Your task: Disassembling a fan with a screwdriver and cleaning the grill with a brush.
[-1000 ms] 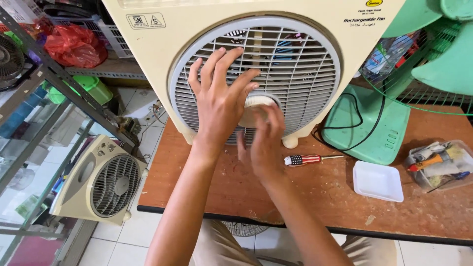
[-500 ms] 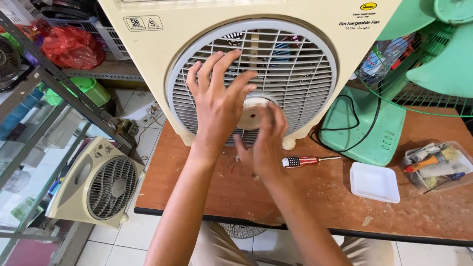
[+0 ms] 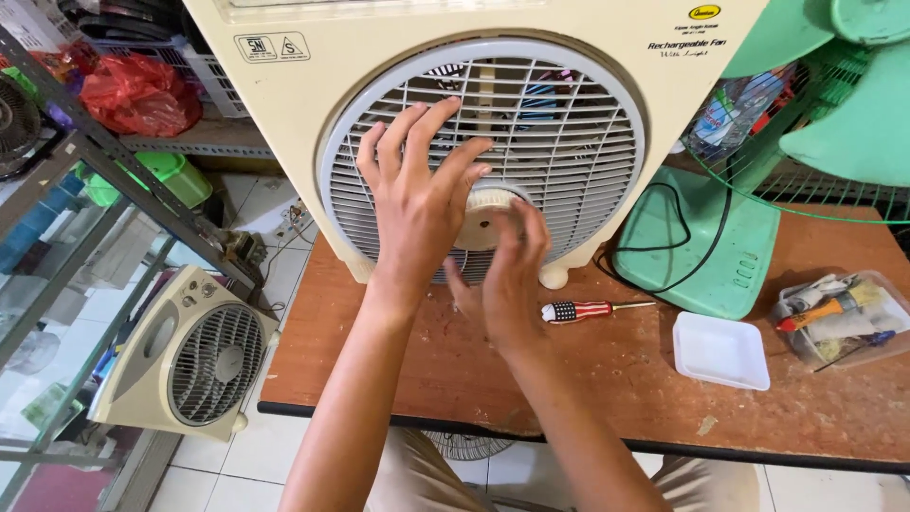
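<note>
A cream box fan [image 3: 313, 104] with a round grey grille [image 3: 578, 142] stands upright on a brown wooden table [image 3: 588, 379]. My left hand [image 3: 417, 204] lies flat on the grille, fingers spread. My right hand [image 3: 507, 275] is just below and to the right of it, fingers around the round cream hub knob [image 3: 483, 213] at the grille's centre. A screwdriver [image 3: 583, 310] with a red, white and blue handle lies on the table right of my right hand.
A white square tray [image 3: 720, 351] and a clear box of tools [image 3: 839, 318] sit at the right. A green fan base [image 3: 697, 246] with black cable and green fan guard [image 3: 815, 123] stand behind. A smaller cream box fan [image 3: 185, 356] rests on the floor beside a metal shelf [image 3: 114, 171].
Both hands stay on the grille; my right hand has shifted slightly around the hub knob. The view has drifted a little.
</note>
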